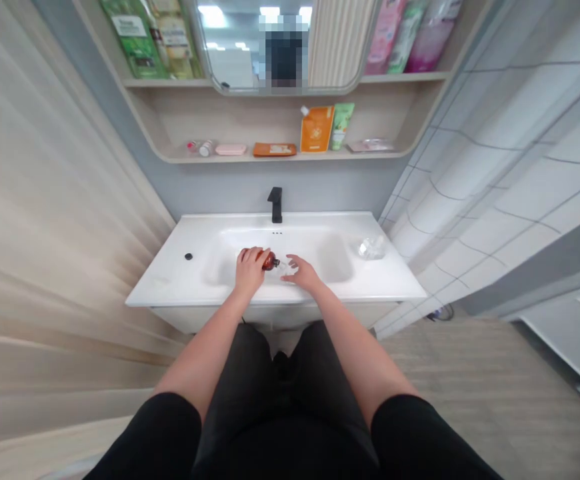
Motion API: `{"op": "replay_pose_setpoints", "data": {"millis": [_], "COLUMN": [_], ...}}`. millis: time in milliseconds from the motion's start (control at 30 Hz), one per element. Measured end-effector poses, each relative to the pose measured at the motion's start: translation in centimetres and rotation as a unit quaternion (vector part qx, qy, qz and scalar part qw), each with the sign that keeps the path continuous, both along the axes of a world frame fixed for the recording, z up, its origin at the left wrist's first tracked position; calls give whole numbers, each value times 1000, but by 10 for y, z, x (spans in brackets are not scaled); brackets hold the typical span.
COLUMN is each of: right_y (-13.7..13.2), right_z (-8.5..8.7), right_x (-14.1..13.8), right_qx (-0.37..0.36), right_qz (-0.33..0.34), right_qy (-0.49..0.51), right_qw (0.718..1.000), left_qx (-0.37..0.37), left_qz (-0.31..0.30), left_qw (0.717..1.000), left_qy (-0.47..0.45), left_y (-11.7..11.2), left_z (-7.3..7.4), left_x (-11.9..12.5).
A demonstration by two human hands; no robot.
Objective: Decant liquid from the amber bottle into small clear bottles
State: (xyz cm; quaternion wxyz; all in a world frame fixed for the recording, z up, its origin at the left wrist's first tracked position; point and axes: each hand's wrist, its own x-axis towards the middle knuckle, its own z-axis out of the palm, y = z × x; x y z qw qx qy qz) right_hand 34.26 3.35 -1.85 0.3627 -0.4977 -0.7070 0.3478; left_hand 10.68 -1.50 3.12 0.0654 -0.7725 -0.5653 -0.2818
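Note:
My left hand (250,270) is wrapped round a reddish-brown bottle (269,261) with a dark neck. The bottle lies tilted on its side over the white sink basin (337,257), its mouth pointing right. Just past the mouth, my right hand (303,272) has thumb and fingers curved about a small clear container (285,268), whose exact shape is too faint to tell. Bottle mouth and clear container are very close; I cannot tell whether they touch. A small round black piece (189,256) lies on the counter to the left.
A black faucet (276,205) rises behind the basin. Crumpled clear plastic (371,248) sits on the counter's right. Above, a shelf (195,159) carries an orange pouch (317,130), a green tube (341,125) and small items below a mirror (240,63). A curtain (70,200) hangs at left.

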Motion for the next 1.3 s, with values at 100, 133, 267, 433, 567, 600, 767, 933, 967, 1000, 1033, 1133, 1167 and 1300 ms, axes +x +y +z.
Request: {"op": "replay_pose_setpoints", "data": {"millis": [100, 133, 267, 433, 567, 600, 767, 933, 967, 1000, 1033, 1133, 1167, 1300], "right_y": [0, 0, -1, -2, -1, -1, 1, 3, 3, 3, 4, 4, 4, 4], "right_z": [-1, -1, 1, 2, 0, -1, -3, -7, -8, -8, -8, -8, -8, -9], "right_x": [0, 0, 0, -1, -1, -1, -1, -1, -1, 0, 0, 0, 0, 0], "right_qx": [2, 3, -1, -2, -1, 0, 5, 9, 10, 11, 12, 17, 18, 20], "right_qz": [0, -1, 2, 0, -1, 0, 2, -3, -2, -1, -1, -1, -2, -1], "right_qy": [7, 9, 1, -3, 2, 1, -10, -26, -28, -30, -31, -34, -35, -36], "right_qw": [1000, 1000, 1000, 1000, 1000, 1000, 1000, 1000, 1000, 999, 999, 999, 999, 999], "left_qx": [-3, -3, 7, 7, 8, 10, 23, 40, 43, 46, 47, 53, 54, 58], "left_qz": [-5, -6, -14, -13, -13, -15, -13, -3, -2, -2, -1, -1, -1, -4], "left_qw": [1000, 1000, 1000, 1000, 1000, 1000, 1000, 998, 998, 998, 998, 997, 997, 997], "left_qy": [1, -1, -8, -14, -2, -2, 16, 43, 45, 47, 49, 52, 52, 52], "left_y": [0, -1, -1, -1, 0, 0, 1, 3, 3, 3, 3, 4, 4, 4], "left_z": [1, 1, 1, 0, 0, 0, -2, -6, -7, -8, -8, -9, -9, -9], "left_x": [1, 1, 1, 1, 1, 1, 0, -1, -1, -1, -1, -2, -2, -2]}}
